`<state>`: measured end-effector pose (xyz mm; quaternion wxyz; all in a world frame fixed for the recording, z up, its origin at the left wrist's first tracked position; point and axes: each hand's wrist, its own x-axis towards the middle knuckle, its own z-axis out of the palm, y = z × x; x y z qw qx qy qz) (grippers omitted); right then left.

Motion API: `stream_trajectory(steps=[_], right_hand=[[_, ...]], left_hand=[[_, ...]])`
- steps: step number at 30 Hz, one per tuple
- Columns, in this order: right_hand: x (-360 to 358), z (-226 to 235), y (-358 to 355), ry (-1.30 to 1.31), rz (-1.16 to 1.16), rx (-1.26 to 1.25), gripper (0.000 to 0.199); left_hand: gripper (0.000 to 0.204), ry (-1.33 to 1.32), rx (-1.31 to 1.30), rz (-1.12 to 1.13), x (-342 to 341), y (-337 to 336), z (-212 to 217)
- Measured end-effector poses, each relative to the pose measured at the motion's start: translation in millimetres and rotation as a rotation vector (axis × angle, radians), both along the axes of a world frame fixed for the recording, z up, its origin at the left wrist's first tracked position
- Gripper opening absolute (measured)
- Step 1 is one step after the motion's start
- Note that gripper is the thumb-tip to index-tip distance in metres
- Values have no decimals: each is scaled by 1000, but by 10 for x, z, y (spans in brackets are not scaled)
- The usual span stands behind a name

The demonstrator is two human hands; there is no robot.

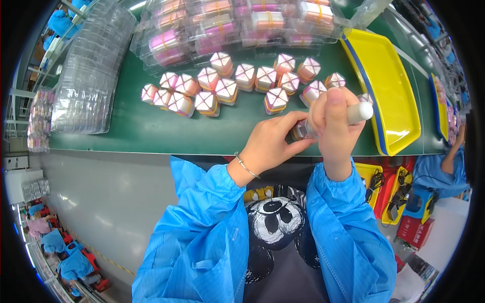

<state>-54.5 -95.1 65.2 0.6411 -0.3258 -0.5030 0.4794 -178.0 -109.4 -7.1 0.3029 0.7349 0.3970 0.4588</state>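
At the near edge of the green table, my left hand (274, 139) is closed, thumb and fingers pinching a small, partly clear block (301, 130). Most of that block hides behind the fingers. My right hand (333, 113) wraps round a thick white rod-shaped tool (359, 113) with a rounded end that sticks out to the right. Its other end points toward the block, and whether the two touch is hidden. Beyond my hands stand several small many-sided blocks (206, 102) with white tops crossed by pink lines and layered pink and orange sides.
Clear plastic trays (166, 40) filled with pink and orange pieces line the table's back. A tall stack of clear trays (83, 76) stands at the left. Nested yellow trays (404, 101) with a blue one lie close on the right. Another person's arm (449, 161) shows at far right.
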Motion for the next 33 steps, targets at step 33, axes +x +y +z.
stream_trajectory(steps=[33], right_hand=[[371,171,76,301,60,111,39]], left_hand=[[49,54,-92,-69,-47,16,-25]])
